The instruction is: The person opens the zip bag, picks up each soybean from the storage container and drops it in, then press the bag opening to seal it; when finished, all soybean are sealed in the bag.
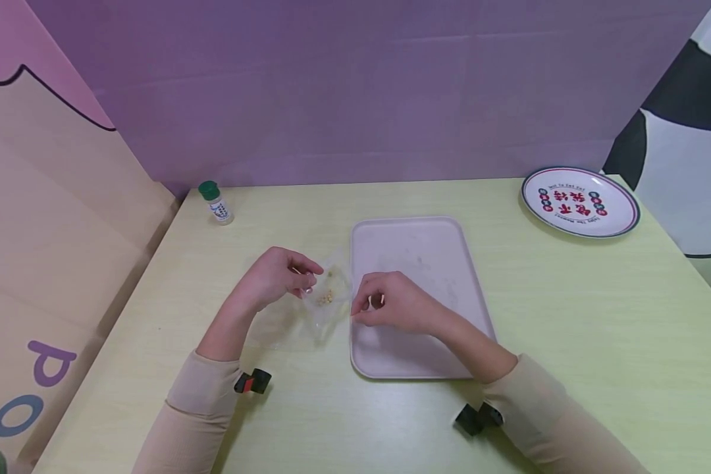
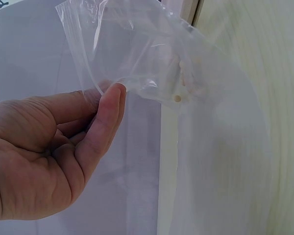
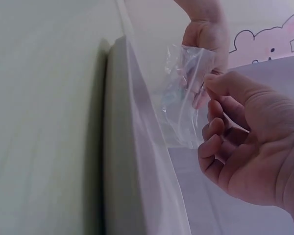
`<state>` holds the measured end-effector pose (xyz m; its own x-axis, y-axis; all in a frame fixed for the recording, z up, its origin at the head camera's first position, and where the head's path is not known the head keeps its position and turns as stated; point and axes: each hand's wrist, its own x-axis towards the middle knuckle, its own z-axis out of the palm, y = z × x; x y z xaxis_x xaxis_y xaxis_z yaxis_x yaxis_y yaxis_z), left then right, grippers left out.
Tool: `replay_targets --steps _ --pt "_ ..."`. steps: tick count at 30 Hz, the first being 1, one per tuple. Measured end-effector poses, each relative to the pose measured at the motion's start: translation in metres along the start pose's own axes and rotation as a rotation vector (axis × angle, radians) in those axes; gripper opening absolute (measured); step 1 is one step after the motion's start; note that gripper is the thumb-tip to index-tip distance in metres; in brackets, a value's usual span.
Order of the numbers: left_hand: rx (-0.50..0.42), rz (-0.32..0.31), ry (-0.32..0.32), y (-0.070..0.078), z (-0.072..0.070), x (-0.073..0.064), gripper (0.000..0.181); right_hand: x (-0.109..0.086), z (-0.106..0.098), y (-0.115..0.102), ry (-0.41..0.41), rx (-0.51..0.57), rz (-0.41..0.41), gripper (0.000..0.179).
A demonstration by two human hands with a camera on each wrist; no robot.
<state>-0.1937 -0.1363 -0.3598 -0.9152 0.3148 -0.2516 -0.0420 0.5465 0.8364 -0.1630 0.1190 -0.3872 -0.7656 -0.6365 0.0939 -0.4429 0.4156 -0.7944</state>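
Observation:
My left hand [image 1: 278, 276] pinches a clear plastic zip bag [image 1: 334, 309] between thumb and fingers, left of the tray. Several small yellowish bits [image 1: 326, 298] lie inside the bag; their kind is too small to tell. Along the bag [image 2: 137, 54] a zip strip runs close to my left fingertips. My right hand [image 1: 394, 303] is over the left part of the pale tray [image 1: 415, 240], its thumb and forefinger together beside the bag's right side. In the right wrist view, my right fingertips [image 3: 209, 82] overlap the bag, and anything between them is too small to tell.
A small bottle with a green cap [image 1: 216, 203] stands at the back left of the table [image 1: 308, 421]. At the back right lies an oval white plate [image 1: 580, 224] with red lettering. Behind the table hangs a purple backdrop [image 1: 355, 99].

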Motion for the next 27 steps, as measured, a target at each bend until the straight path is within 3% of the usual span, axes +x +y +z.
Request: replay_targets --steps 12,27 --pt "-0.006 0.001 0.001 -0.001 -0.001 0.001 0.024 0.016 -0.005 0.001 0.149 0.002 0.141 0.004" --pt "0.0 -0.001 0.002 0.001 -0.001 0.0 0.023 0.024 0.002 0.006 0.218 0.033 0.213 0.005"
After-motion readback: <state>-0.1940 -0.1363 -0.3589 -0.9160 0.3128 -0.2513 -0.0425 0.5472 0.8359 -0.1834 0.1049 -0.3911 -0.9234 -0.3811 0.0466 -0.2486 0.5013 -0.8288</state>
